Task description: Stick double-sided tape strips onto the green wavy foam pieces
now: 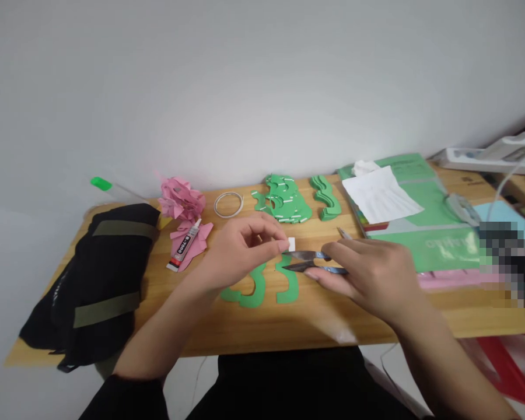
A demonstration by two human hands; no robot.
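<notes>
My left hand (pixel 247 248) pinches a small white piece (pixel 291 244) between thumb and fingertip. Its exact kind is too small to make out. In my right hand (pixel 374 274) is a pair of scissors (pixel 304 255), its blades parted and pointing left, just under the white piece. Below the hands, a curvy green cutout (pixel 289 289) lies flat on the wooden table. Another green cutout (pixel 256 289) sits beside it, partly hidden by my left wrist. Farther back are a pile of green cutouts with white strips (pixel 289 201) and a neat green stack (pixel 325 198).
A glue tube (pixel 185 245) rests on pink scraps (pixel 201 236), near a crumpled pink heap (pixel 181 198) and a white coil (pixel 228 205). A black bag (pixel 109 262) covers the left end. Rightward, a white tissue (pixel 381 193) lies on a green packet (pixel 437 224); a power strip (pixel 472 158) is behind.
</notes>
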